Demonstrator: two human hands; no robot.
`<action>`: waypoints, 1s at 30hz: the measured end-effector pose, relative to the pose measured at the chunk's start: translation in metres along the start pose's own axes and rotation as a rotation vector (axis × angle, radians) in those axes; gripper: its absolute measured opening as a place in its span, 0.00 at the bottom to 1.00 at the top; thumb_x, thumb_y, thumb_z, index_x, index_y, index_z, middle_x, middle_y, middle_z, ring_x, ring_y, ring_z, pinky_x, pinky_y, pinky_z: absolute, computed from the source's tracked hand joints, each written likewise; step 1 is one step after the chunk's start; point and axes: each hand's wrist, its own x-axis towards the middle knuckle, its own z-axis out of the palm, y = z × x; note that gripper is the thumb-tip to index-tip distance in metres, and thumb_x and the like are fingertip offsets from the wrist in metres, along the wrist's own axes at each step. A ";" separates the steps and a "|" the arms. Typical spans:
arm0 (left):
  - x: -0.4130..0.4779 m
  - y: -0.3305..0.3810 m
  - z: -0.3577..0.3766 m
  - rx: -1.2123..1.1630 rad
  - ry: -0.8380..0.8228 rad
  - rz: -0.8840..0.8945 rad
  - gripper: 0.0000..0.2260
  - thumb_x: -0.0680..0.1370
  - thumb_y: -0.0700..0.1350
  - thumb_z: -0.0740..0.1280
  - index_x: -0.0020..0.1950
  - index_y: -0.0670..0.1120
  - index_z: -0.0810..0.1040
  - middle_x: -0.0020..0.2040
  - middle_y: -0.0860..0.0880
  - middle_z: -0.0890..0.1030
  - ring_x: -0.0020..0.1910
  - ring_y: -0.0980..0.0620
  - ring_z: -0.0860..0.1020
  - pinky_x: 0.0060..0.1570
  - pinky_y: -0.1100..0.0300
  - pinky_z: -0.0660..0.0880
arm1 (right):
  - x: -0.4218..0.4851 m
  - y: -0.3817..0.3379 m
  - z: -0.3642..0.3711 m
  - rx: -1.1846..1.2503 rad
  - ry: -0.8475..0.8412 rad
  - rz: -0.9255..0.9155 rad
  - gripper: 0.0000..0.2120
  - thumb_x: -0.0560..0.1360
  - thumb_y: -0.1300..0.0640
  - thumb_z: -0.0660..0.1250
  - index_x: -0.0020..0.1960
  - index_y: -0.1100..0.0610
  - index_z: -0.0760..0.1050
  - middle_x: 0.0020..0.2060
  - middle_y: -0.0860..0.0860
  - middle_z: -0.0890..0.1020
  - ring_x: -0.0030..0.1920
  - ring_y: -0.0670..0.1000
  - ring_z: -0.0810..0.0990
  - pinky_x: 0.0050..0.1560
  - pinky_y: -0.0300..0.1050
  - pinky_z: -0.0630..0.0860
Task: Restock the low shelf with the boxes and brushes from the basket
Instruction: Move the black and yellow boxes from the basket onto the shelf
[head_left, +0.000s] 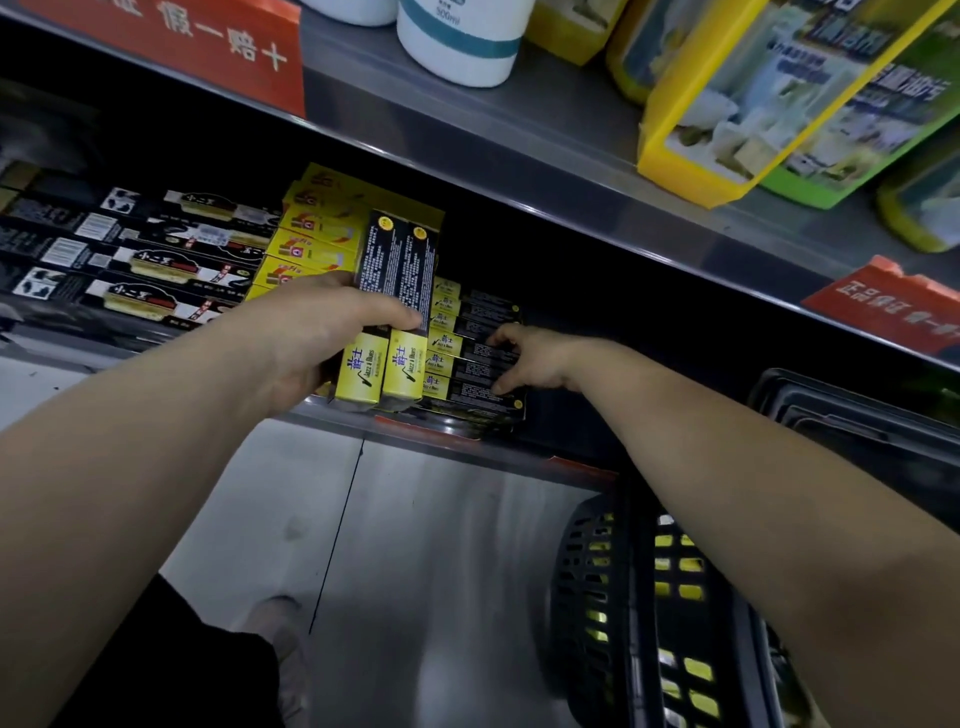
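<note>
Hands at shelf edge (519, 452): left hand (317, 332) grips 2 boxes (397, 260); right hand (540, 358) pinches stack (478, 371) beside.

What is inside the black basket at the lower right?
Through the holes of the basket wall, yellow items show. Their kind and number cannot be told: the wall and the right forearm cover most of the inside.
</note>
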 end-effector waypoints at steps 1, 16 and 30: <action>0.000 0.000 0.001 0.000 0.000 0.001 0.17 0.71 0.40 0.72 0.58 0.47 0.76 0.46 0.47 0.84 0.43 0.49 0.83 0.35 0.59 0.76 | 0.000 0.000 0.000 -0.008 0.006 -0.006 0.35 0.69 0.57 0.74 0.72 0.51 0.62 0.69 0.55 0.67 0.66 0.54 0.69 0.66 0.46 0.68; 0.004 -0.002 0.010 0.029 -0.055 -0.020 0.18 0.70 0.41 0.73 0.59 0.46 0.75 0.48 0.46 0.84 0.46 0.49 0.83 0.39 0.58 0.77 | -0.018 -0.016 -0.014 -0.043 0.046 -0.070 0.36 0.71 0.53 0.73 0.73 0.53 0.59 0.68 0.54 0.69 0.66 0.53 0.70 0.61 0.40 0.69; 0.011 -0.001 0.011 0.011 0.132 0.030 0.41 0.65 0.53 0.76 0.73 0.47 0.64 0.68 0.46 0.73 0.66 0.46 0.70 0.58 0.54 0.66 | -0.051 -0.026 -0.042 0.948 0.060 -0.166 0.05 0.74 0.60 0.67 0.48 0.53 0.74 0.43 0.47 0.80 0.45 0.44 0.78 0.43 0.35 0.77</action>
